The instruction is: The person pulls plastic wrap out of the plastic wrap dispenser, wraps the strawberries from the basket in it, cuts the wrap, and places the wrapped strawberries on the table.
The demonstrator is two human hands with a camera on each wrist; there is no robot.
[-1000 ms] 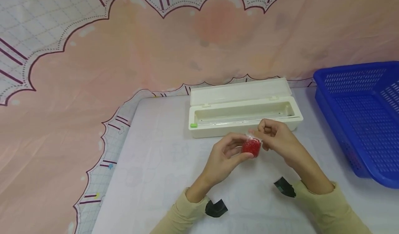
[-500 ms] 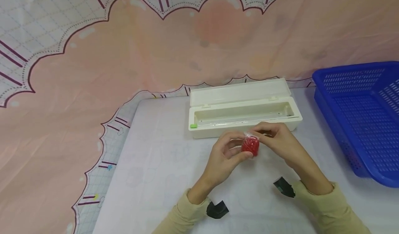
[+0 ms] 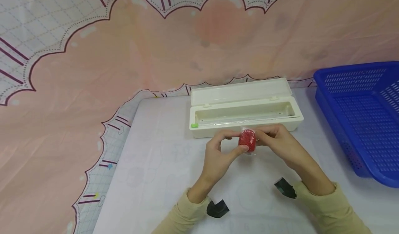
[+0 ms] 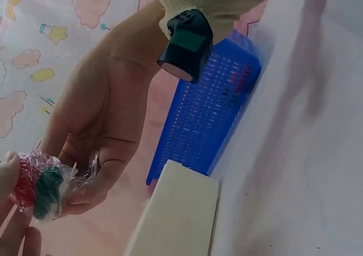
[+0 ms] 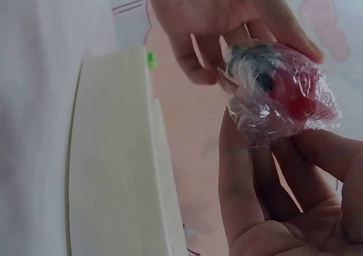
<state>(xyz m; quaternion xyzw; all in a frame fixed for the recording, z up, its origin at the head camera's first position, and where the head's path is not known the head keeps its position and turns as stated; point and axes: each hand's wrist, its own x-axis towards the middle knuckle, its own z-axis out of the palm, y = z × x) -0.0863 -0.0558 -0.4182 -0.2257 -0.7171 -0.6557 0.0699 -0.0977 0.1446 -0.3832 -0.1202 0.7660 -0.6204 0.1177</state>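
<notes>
Over the desk [image 3: 156, 178], short of its far edge, my left hand [image 3: 216, 161] pinches the bundle [image 3: 247, 140], my curled right hand [image 3: 279, 141] its wrap [image 5: 266, 120]; likely light, slippery, best gripped round its sides.

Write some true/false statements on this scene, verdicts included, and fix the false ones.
1. The left grip holds a wrapped red-and-green item. True.
2. The white box's lid is closed. False: on the white box, the lid is open.
3. In the head view, a blue basket stands right of the box. True.
4. Both sleeves are black. False: the sleeves are beige.
5. The right grip touches the item's clear wrap. True.
</notes>
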